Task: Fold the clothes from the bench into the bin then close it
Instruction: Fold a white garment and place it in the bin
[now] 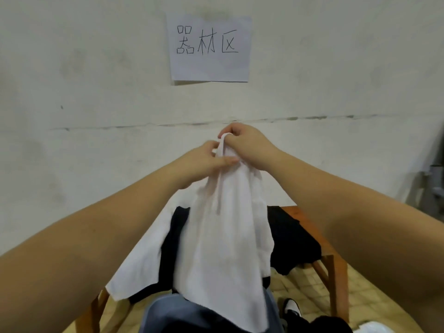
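Note:
A white garment point(223, 248) hangs in front of me, lifted above the wooden bench point(335, 267). My right hand point(245, 146) pinches its top edge at the highest point. Just below and to the left, my left hand point(204, 162) grips the same bunched fabric with thumb and fingers. Another white cloth point(139, 263) and dark clothes point(292, 243) lie on the bench beneath. No bin is in view.
A white wall with a paper sign point(208, 48) stands right behind the bench. Grey pipes point(432, 186) run down the right edge. Below are my jeans point(168, 316), a shoe point(292, 308) and a yellowish tiled floor point(310, 292).

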`<action>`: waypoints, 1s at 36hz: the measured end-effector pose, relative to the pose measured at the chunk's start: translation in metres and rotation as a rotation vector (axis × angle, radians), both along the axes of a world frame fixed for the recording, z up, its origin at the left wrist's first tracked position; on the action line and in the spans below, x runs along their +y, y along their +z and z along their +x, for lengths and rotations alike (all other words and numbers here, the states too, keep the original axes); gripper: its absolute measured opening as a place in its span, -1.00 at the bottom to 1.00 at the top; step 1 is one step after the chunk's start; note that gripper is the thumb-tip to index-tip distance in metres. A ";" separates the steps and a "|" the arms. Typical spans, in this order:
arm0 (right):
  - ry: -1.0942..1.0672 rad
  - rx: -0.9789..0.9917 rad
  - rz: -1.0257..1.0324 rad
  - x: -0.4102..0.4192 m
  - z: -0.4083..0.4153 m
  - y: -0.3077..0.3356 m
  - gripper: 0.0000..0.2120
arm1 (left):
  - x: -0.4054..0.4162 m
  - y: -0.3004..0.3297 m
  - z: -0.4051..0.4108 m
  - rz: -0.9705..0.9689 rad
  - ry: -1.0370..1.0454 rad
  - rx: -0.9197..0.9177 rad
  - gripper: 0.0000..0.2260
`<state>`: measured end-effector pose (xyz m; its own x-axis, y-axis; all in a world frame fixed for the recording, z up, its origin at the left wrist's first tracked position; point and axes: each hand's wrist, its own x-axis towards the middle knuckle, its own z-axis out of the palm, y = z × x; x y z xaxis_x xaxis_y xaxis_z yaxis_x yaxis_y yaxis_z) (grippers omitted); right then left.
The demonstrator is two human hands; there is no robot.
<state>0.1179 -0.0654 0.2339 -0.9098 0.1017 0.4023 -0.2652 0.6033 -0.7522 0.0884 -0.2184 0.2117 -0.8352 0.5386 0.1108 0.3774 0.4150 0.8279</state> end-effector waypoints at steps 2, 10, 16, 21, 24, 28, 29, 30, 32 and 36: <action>0.026 -0.055 0.036 -0.001 0.003 -0.003 -0.83 | -0.002 -0.004 -0.003 0.022 0.002 -0.024 -0.79; 0.228 -0.310 -0.279 0.019 0.016 -0.050 -0.73 | -0.010 -0.006 0.005 0.193 -0.065 -0.156 -0.85; 0.272 -0.518 -0.159 0.028 0.024 -0.117 -0.74 | -0.021 -0.011 0.008 0.274 0.008 -0.198 -0.89; 0.135 -0.627 0.029 0.026 0.031 -0.181 -0.71 | -0.036 -0.007 0.005 0.363 0.079 -0.182 -0.90; 0.118 -0.674 -0.018 0.026 0.038 -0.209 -0.79 | -0.051 -0.008 0.002 0.387 0.127 -0.162 -0.92; 0.043 -0.665 -0.101 0.031 0.042 -0.228 -0.69 | -0.069 -0.018 -0.002 0.394 0.202 -0.144 -0.92; 0.037 -0.658 -0.143 0.033 0.042 -0.229 -0.64 | -0.073 -0.021 -0.005 0.392 0.226 -0.145 -0.92; 0.039 -0.641 -0.183 0.034 0.041 -0.228 -0.65 | -0.077 -0.025 -0.007 0.391 0.256 -0.144 -0.92; 0.060 -0.595 -0.247 0.035 0.042 -0.220 -0.76 | -0.085 -0.033 -0.014 0.383 0.336 -0.138 -0.92; 0.115 -0.470 -0.387 0.032 0.038 -0.192 -0.83 | -0.098 -0.051 -0.024 0.274 0.474 -0.112 -0.91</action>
<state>0.1558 -0.0335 0.0422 -0.9946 0.0508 -0.0904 0.1004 0.2507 -0.9628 0.0643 -0.3163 0.1607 -0.9938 0.0655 0.0903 0.1053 0.2817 0.9537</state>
